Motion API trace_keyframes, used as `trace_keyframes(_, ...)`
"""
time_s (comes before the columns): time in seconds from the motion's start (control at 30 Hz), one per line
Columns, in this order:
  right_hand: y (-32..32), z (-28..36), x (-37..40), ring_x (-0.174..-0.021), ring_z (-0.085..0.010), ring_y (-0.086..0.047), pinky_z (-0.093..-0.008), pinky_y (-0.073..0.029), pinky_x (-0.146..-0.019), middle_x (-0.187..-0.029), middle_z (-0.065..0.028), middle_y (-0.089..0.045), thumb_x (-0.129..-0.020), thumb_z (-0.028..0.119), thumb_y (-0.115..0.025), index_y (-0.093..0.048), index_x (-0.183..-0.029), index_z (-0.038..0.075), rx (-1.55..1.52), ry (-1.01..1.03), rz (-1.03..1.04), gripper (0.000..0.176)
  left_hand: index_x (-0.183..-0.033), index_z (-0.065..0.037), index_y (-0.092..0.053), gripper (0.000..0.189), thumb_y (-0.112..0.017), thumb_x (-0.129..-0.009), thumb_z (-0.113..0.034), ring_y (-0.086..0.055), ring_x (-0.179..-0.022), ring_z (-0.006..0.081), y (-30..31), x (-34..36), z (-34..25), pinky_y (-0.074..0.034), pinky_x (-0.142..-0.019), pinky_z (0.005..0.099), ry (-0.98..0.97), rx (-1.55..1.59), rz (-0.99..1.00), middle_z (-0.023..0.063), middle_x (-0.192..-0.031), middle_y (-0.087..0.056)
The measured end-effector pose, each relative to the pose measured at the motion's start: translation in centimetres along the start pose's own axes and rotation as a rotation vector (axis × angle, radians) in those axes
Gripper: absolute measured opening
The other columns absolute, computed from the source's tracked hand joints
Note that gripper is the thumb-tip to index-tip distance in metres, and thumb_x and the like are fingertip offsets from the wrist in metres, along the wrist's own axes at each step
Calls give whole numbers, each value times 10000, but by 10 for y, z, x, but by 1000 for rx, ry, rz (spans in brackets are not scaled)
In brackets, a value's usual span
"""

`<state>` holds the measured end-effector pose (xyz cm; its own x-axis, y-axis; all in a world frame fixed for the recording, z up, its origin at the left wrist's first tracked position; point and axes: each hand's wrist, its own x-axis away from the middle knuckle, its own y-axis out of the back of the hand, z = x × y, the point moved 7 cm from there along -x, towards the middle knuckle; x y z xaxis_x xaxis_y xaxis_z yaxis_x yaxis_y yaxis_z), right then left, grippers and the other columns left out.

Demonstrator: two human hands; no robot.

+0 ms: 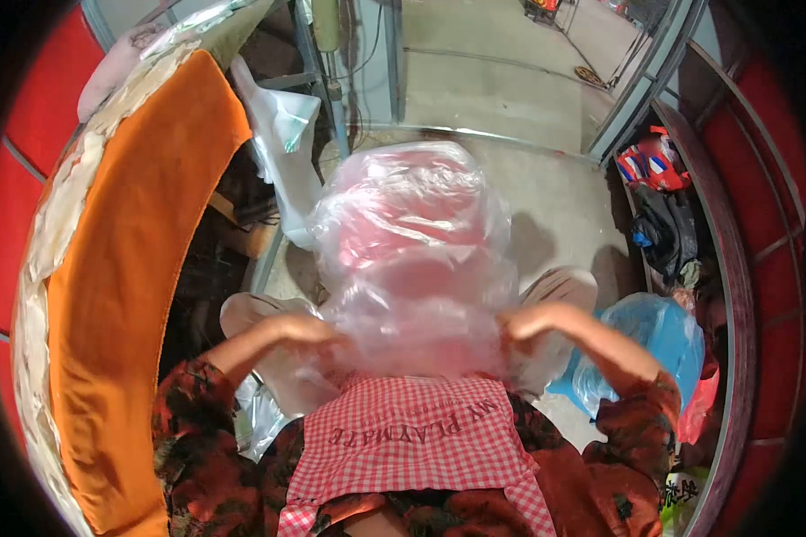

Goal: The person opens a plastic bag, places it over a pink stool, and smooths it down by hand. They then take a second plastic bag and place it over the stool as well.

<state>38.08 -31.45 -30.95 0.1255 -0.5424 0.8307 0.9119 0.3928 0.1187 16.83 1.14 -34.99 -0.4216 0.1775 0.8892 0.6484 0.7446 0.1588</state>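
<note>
A large clear plastic bag (421, 295) stands in front of my lap, with something pink (376, 242) inside; its kind is hidden by the shiny film. At the bag's near left edge, my left hand (315, 331) is closed on the plastic. My right hand (527, 324) is likewise closed on the near right edge, slightly blurred. The near part of the bag is smeared by motion between both hands. Folds of plastic partly cover my fingers.
An orange cloth (143, 268) covers a table on the left, with white plastic bags (287, 143) hanging beside it. To the right, a blue plastic-wrapped bundle (658, 345) sits on the floor near a shelf edge (730, 295). A black bag (667, 233) lies farther back.
</note>
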Motion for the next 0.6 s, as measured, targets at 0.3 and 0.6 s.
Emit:
trace_keyframes(0.3,231,92,137,-637,-124,-608,-291,-481,-557,-779,-60,-679,-841,122,-656,-653,-941,21,-2,315,-847,142,-1011,-46,-681,205,-628,-891,-204,-617,-742,143,212,155,-66,-525,-745,293,-492,498,-737,48,-870,-657)
trace_keyframes(0.6,391,79,26,-657,-161,-594,-358,-487,-603,-760,-76,-647,-876,174,-640,-622,-876,10,-189,410,-1019,165,-1210,-20,-572,475,-692,-785,-196,-595,-981,354,247,175,-200,-489,-850,422,-439,-1145,-1909,197,-1091,-615)
